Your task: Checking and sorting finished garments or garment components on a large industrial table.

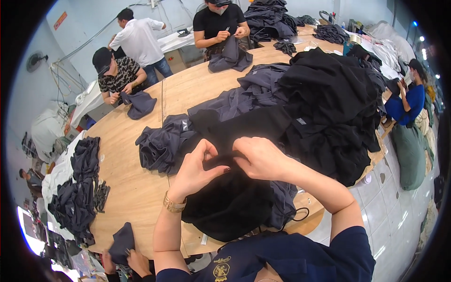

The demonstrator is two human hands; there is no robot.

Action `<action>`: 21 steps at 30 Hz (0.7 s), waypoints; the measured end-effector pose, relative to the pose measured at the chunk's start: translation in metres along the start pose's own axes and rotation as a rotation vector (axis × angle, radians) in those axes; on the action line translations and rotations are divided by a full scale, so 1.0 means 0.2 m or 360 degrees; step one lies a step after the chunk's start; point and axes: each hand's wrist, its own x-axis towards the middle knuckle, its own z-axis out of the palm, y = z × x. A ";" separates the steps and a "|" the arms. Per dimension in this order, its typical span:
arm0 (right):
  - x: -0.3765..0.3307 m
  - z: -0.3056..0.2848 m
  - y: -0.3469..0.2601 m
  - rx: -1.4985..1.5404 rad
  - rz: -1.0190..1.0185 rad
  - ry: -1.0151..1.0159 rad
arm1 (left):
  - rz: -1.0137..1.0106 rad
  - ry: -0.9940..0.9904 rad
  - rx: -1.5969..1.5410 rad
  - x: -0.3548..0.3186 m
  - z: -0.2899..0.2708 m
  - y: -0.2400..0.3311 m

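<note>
Both of my hands are raised over the near edge of the table, side by side, on a black garment (228, 207). My left hand (193, 169) curls with its thumb stretched toward the right, and a fold of the cloth lies between thumb and fingers. Close beside it, my right hand (260, 159) is bent over with its fingertips pinching the same cloth. The garment hangs down toward my body and also spreads away over the table. Dark grey garments (164, 141) lie crumpled just left of and beyond my hands.
A large heap of black garments (333, 89) fills the table's right side. The wooden table (127, 164) curves around to the left, where more dark garments (75, 197) lie. Co-workers handle grey cloth (140, 104) across the table. Another person's hands (136, 261) work at lower left.
</note>
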 end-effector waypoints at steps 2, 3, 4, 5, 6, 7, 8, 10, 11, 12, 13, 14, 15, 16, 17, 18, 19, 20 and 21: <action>-0.02 0.01 0.00 -0.0128 -0.0084 0.0090 | -0.0047 0.0038 0.0005 -0.02 0.01 0.00; -0.03 0.01 0.01 -0.0221 -0.0114 0.0198 | -0.0058 0.0061 -0.0009 -0.04 0.01 -0.02; -0.04 -0.01 0.03 -0.0311 -0.0145 0.0305 | -0.0089 0.0136 0.0299 -0.08 0.02 -0.06; -0.04 -0.03 0.06 -0.0259 -0.0094 0.0388 | -0.0131 0.0213 0.0606 -0.12 0.03 -0.11; -0.05 -0.08 0.06 -0.0173 -0.0011 0.0563 | -0.0158 0.0244 0.0593 -0.18 0.04 -0.18; -0.06 -0.14 0.07 -0.0133 0.0114 0.0682 | -0.0176 0.0416 0.0763 -0.26 0.06 -0.27; -0.08 -0.18 0.07 -0.0132 0.0200 0.0764 | -0.0197 0.0582 0.0938 -0.33 0.08 -0.35; -0.11 -0.24 0.10 -0.0203 0.0275 0.0882 | -0.0446 0.0563 0.0869 -0.43 0.09 -0.42; -0.12 -0.25 0.11 -0.0249 0.0339 0.0796 | -0.0673 0.0529 0.0804 -0.48 0.10 -0.44; -0.13 -0.27 0.11 -0.0297 0.0400 0.0710 | -0.0710 0.0545 0.0791 -0.51 0.12 -0.49; -0.14 -0.28 0.11 -0.0281 0.0383 0.0677 | -0.0667 0.0598 0.0484 -0.53 0.15 -0.54; -0.15 -0.30 0.12 -0.0368 0.0515 0.0417 | -0.0606 0.0650 0.0176 -0.52 0.15 -0.54; -0.14 -0.31 0.12 -0.0457 0.0641 0.0158 | -0.0626 0.0672 0.0165 -0.52 0.15 -0.52; -0.12 -0.32 0.09 -0.0453 0.0619 0.0136 | -0.0587 0.0704 -0.0133 -0.51 0.14 -0.49; -0.09 -0.32 0.04 -0.0623 0.0419 0.0058 | -0.0548 0.0737 -0.0423 -0.51 0.12 -0.45; -0.07 -0.32 0.00 -0.0806 0.0233 -0.0008 | -0.0556 0.0744 -0.0429 -0.49 0.11 -0.42; -0.04 -0.30 -0.01 -0.0800 0.0194 -0.0134 | -0.0478 0.0678 -0.0504 -0.47 0.09 -0.39; -0.01 -0.26 0.02 -0.0848 -0.0013 -0.0153 | -0.0389 0.0605 -0.0574 -0.45 0.07 -0.36; -0.01 -0.21 0.10 -0.0789 -0.0013 -0.0324 | -0.0335 0.0614 -0.0390 -0.42 0.05 -0.34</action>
